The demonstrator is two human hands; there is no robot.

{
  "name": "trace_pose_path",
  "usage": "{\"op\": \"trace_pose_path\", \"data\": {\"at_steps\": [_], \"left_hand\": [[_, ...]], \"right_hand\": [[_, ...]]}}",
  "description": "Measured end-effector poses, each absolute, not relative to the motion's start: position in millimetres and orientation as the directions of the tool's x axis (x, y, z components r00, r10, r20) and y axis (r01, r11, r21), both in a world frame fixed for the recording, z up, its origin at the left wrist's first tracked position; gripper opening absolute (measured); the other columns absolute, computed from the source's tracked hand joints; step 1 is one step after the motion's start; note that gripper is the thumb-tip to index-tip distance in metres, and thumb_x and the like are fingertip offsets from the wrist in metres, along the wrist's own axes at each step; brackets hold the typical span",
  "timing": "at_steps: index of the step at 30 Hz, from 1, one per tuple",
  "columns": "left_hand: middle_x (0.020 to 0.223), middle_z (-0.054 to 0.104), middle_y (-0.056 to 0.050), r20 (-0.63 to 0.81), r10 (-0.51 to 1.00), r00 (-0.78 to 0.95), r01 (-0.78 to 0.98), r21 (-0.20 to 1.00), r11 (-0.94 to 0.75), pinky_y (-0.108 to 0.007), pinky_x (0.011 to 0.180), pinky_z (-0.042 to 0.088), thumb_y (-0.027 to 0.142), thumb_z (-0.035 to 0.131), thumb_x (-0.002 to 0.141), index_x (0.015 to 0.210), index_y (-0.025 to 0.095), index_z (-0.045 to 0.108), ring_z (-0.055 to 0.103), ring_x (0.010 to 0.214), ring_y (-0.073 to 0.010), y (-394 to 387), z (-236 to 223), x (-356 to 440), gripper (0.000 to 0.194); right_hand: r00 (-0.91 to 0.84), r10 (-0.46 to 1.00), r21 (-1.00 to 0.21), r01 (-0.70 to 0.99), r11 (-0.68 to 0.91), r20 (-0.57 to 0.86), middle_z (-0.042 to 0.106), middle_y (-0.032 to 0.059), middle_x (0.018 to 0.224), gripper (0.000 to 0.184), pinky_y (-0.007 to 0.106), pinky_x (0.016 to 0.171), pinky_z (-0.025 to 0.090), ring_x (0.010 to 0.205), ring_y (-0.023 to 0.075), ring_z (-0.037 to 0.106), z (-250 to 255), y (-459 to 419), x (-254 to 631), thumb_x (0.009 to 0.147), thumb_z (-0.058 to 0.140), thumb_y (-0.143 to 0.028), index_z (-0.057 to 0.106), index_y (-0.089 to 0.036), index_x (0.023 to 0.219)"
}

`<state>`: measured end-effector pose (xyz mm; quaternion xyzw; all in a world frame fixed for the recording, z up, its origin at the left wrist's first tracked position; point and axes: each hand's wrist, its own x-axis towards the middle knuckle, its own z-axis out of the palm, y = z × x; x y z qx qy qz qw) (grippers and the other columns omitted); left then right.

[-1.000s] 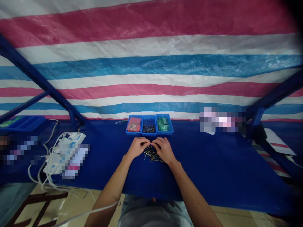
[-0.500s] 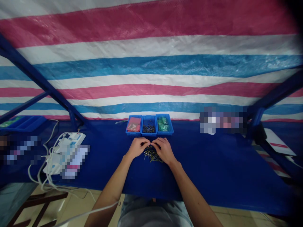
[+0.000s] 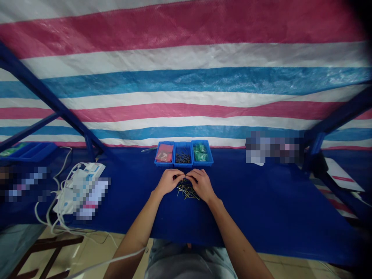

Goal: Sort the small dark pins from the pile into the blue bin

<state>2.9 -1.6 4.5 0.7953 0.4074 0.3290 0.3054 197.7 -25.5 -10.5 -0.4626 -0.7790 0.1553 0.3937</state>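
Observation:
My left hand [image 3: 167, 182] and my right hand [image 3: 201, 185] curl toward each other, fingertips nearly meeting at the top of a loose pile of thin brass-and-dark metal pins [image 3: 188, 190]. The right hand rests at the pile's edge. Whatever lies between my fingertips is hidden. Just beyond my hands stand a blue bin holding a red packet [image 3: 160, 153], a blue bin of dark pins [image 3: 183, 146], and a blue bin of green items [image 3: 207, 153].
Everything lies on a dark blue table cover [image 3: 261, 201]. White cables [image 3: 59, 201] and pixelated items lie to the left, and another pixelated patch [image 3: 273, 147] lies at the right. A blue tray [image 3: 31, 152] sits far left. A striped tarp [image 3: 186, 77] and blue frame bars [image 3: 37, 83] stand behind.

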Motion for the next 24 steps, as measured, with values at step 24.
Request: {"op": "trace_pose_path", "data": {"at_steps": [24], "left_hand": [[0.079,0.073,-0.004,0.279,0.858,0.432,0.47,0.742,-0.478,-0.023,0.062,0.041,0.031,0.059,0.094,0.084,0.016,0.074,0.058,0.063,-0.0125,-2.3,3.5,2.7,0.023]], "right_hand": [[-0.234,0.827,-0.603,0.588,0.539,0.511,0.067,0.003,0.088,0.016,0.033,0.077,0.038,0.081,0.0169,0.061,-12.8,-24.3,197.1,0.096,0.058,-0.021,0.07,-0.022,0.085]]}}
